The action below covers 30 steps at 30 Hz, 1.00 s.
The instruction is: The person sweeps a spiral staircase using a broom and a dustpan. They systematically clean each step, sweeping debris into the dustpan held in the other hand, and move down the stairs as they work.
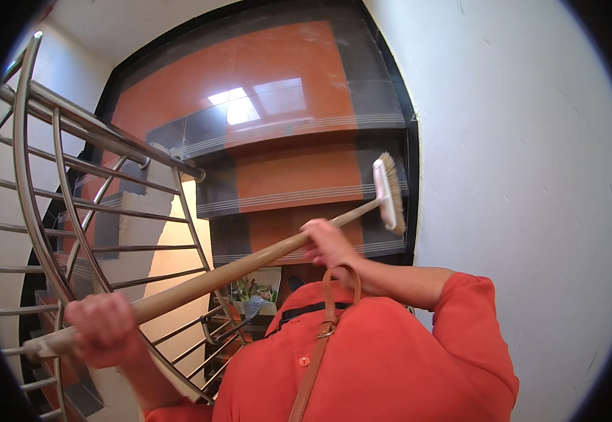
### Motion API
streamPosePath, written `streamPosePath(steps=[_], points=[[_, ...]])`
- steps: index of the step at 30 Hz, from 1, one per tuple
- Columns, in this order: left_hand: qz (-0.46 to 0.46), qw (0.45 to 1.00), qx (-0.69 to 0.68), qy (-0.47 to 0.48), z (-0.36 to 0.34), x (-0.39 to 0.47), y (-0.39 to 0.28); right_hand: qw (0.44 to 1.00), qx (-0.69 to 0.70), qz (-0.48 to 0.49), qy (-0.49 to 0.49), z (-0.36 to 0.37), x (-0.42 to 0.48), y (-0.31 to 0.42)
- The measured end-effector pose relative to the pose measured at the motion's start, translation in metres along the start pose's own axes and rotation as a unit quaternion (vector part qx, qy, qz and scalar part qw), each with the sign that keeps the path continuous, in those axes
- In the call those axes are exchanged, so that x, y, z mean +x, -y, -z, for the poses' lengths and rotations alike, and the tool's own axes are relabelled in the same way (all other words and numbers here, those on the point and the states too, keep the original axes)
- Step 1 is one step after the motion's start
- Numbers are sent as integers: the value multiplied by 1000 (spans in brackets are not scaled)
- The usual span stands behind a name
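Note:
A wooden-handled broom (263, 258) runs diagonally across the view. My left hand (103, 329) is closed round the handle near its lower-left end, beside the metal railing. Farther along the handle, nearer the head, my right hand (329, 243) grips it, with part of that hand hidden behind a brown strap loop. The white broom head with pale bristles (389, 194) is at the right side of the tiled steps (295, 174), close to the wall; whether the bristles touch a surface cannot be told. Both hands are slightly blurred.
A stainless steel railing (87, 124) curves along the left. Orange and dark grey tiles cover the landing (284, 58) and steps. A white wall (501, 174) rises on the right. Behind the railing, a container of plants (255, 295) stands lower down. A brown strap (313, 369) hangs over my red shirt.

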<state>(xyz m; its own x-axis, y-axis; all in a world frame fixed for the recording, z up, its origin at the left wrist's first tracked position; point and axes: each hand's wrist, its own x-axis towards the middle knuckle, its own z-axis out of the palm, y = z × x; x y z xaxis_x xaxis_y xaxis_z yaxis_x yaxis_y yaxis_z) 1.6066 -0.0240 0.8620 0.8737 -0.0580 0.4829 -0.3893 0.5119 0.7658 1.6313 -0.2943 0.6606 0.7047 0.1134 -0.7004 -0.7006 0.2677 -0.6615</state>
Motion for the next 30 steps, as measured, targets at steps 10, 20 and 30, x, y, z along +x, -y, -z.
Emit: streamPosePath(steps=[10, 20, 30], points=[[55, 993, 74, -72, -12, -35, 106, 988, -32, 93, -121, 41, 148, -30], [-6, 936, 246, -252, 15, -77, -3, 994, -78, 24, 71, -153, 140, -70], [-32, 940, 280, -192, 51, -151, -37, 971, -192, 97, 105, -214, 152, -96]])
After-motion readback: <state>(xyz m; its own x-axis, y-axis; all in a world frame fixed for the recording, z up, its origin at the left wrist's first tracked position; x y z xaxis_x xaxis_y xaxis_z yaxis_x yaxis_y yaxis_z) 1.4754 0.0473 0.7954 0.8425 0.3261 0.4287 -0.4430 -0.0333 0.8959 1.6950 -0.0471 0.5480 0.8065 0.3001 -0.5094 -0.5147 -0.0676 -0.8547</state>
